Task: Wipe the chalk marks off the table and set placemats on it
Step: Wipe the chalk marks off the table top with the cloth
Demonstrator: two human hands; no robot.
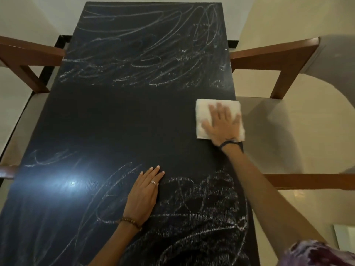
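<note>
— While the right hand (222,122) lies flat with fingers spread on a folded white cloth (207,112), where exactly is that cloth?

— At the right of the frame, a little above the middle, lying on the dark table (119,116) with its right side at the table's right edge. The palm and straight fingers press down on it; nothing is curled round it. The hand looks slightly blurred.

— And the left hand (145,192)?

— Lower centre of the frame, flat on the table, fingers straight and close together, holding nothing. It wears a ring on one finger and a bead bracelet (130,221) at the wrist. The right wrist has a dark cord (229,144).

— Where are the chalk marks (146,54)?

— Loops and scribbles cover the upper part of the table, and thicker ones sit at the lower right, beside and below the left hand. A few faint lines show at the lower left, near a bright glare spot. The band across the middle, level with the cloth, looks plain dark.

— Anything around the table?

— Wooden chairs with pale seats: one (284,73) at the right, another (25,60) at the upper left. A patterned sleeve (322,254) shows in the lower right corner.
</note>
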